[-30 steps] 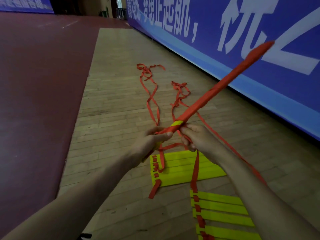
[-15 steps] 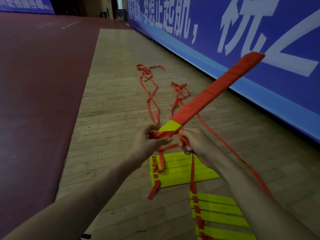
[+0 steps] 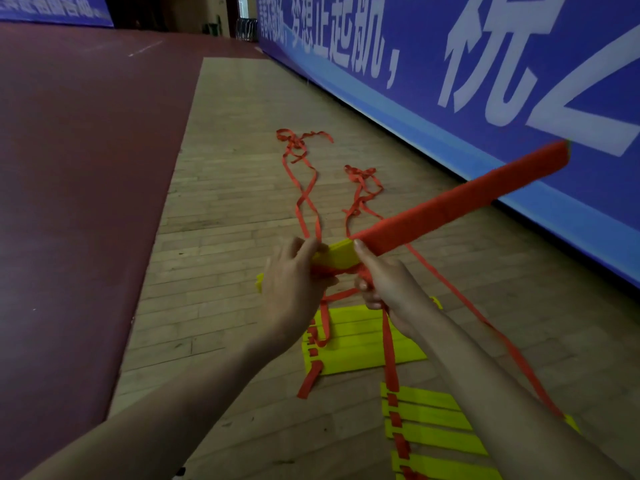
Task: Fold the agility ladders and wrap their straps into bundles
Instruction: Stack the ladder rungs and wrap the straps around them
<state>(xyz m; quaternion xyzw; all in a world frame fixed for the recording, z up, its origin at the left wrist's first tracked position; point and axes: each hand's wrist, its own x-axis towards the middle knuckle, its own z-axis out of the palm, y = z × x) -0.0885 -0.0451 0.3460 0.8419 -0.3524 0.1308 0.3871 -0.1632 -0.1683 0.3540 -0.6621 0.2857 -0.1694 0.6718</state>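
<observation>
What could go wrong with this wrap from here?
1. The loose straps on the floor lie twisted and knotted, so drawing them in could snag.
2. The strap below the right hand runs down to the rungs on the floor, and a pull may drag them.
3. The left hand grips the bundle only at its bare yellow end, so slack could loosen the wraps.

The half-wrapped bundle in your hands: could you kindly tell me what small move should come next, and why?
Probably pass the strap once more round the bundle, over its bare yellow end. Red turns cover most of its length, the left hand grips that yellow end, and the right hand pinches the strap just beneath, with more strap hanging below it.
</observation>
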